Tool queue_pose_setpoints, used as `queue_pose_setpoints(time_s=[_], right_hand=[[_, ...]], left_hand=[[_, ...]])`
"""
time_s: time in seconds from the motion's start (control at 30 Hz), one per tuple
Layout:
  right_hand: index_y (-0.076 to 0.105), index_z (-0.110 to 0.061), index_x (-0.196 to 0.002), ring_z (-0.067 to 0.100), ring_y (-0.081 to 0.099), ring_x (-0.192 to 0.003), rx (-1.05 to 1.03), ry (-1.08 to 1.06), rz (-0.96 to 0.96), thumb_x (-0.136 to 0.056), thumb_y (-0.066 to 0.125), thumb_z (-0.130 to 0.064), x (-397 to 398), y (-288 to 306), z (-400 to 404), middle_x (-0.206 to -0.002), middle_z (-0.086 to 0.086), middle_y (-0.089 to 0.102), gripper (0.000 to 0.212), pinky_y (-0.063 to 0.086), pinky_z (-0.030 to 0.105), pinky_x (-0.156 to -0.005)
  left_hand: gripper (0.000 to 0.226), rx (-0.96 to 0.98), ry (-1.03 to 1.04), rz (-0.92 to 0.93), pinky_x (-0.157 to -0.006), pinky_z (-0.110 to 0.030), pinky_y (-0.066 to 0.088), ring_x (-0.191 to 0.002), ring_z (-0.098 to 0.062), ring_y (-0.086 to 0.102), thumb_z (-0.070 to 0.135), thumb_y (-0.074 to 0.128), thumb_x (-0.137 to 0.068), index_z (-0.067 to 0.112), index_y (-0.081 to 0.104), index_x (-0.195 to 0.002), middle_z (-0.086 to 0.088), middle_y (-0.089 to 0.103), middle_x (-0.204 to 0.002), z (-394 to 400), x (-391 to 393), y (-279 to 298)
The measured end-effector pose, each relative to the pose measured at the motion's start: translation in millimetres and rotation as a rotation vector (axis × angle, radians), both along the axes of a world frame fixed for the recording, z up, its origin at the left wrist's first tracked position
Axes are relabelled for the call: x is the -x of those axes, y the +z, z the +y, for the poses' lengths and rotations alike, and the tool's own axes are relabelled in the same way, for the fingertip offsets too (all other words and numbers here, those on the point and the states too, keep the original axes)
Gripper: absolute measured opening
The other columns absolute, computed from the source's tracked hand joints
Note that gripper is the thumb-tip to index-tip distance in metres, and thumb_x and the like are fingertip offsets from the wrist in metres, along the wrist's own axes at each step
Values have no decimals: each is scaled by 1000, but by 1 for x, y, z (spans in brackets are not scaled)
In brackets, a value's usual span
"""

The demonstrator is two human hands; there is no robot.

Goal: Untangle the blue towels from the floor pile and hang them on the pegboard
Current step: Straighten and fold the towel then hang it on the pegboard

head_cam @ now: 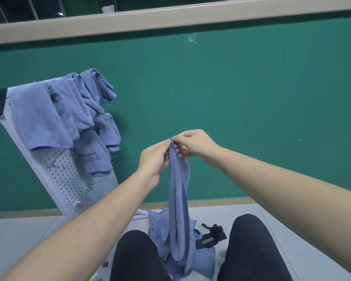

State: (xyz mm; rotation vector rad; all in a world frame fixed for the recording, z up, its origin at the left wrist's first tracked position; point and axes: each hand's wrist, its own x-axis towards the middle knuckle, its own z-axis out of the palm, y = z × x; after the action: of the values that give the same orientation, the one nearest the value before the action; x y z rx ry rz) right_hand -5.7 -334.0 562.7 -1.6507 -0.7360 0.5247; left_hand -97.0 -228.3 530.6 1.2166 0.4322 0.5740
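Grey tile floor (pixel 28 230) at the bottom, green wall (pixel 231 108) behind with a pale ledge (pixel 170 19) running along its top. Nearest the camera: person's knees in dark trousers (pixel 134 258), and between them the floor pile (pixel 160 226) of blue towels, crumpled, with a black strap (pixel 210 236) lying on its right edge. One blue towel (pixel 178 199) hangs up out of the pile as a long narrow folded strip, stitched hem facing the camera, lower end drooping onto the pile. Left hand (pixel 153 159) pinches the top corner of that towel, thumb and fingers curled around the hem. Right hand (pixel 195 146) pinches the same corner from the other side, fingertips closed on the edge, touching the left fingertips. Both arms extended forward, bare. Farther back on the left, white pegboard (pixel 69 179) leans tilted against the wall, metal hooks (pixel 55 162) visible on its perforated face. Several hung towels (pixel 49 118) draped over its upper part, overlapping; one shows partial lettering "NESS".
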Motion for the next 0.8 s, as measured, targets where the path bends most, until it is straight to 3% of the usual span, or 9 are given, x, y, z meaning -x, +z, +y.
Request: queue_pose_setpoints(time_s=[0.1,0.17,0.27,0.37,0.47,0.6,0.7,0.8], right_hand=[[75,-10,-105,13,63,-81,66,107,-65,-96,52,-12,5,5,-6,-95,1,72,25,61,32,-86],[75,-16,-111,10,63,-86,106,170,-79,-92,42,-1,5,7,-9,-108,0,73,41,59,27,-84],[75,-18,-112,13,61,-82,114,204,-50,-89,38,2,0,8,-13,-103,0,72,48,58,34,-88],[74,-18,-106,14,59,-76,80,155,-43,-92,45,-4,-6,8,-15,-90,0,68,35,57,31,-79],[61,-22,-105,15,54,-83,57,-24,-299,-89,59,-11,-15,0,-15,-96,-4,60,19,50,29,-76],[50,-28,-121,11,52,-117,49,20,-501,-86,72,-20,-20,-6,-15,-126,-7,57,42,40,24,-95],[55,-30,-114,6,60,-109,35,69,-546,-86,73,-23,-16,-7,-15,-113,-10,67,34,45,21,-92],[53,-32,-97,12,63,-87,16,-21,-594,-85,73,-31,-11,-5,-15,-91,-8,69,24,52,30,-79]], left_hand=[[16,1,-7,-25,-76,-25,58,-92,-20,74,18,69,-94,10,75,-106,-8,77,-102,2,2,1],[16,-43,-7,-22,-73,-23,56,-88,-18,72,18,71,-92,12,76,-106,-7,77,-102,4,4,1],[11,-61,3,0,-74,-24,55,-83,-16,71,16,67,-94,14,76,-101,-5,77,-98,5,5,0],[14,-90,-10,35,-74,-27,54,-84,-15,69,19,63,-97,14,75,-102,-3,77,-100,6,5,1],[13,-96,-11,42,-72,-26,51,-82,-15,64,20,58,-99,18,70,-96,0,73,-92,7,5,4],[13,-161,-59,10,-73,-27,51,-79,-14,63,19,56,-101,19,69,-97,0,72,-92,9,9,10],[15,-226,-124,-13,-71,-25,52,-78,-13,65,17,54,-102,18,68,-98,-1,74,-95,7,12,16],[15,-238,-110,-44,-69,-23,52,-77,-11,65,16,53,-102,19,67,-99,2,74,-94,8,13,23]])
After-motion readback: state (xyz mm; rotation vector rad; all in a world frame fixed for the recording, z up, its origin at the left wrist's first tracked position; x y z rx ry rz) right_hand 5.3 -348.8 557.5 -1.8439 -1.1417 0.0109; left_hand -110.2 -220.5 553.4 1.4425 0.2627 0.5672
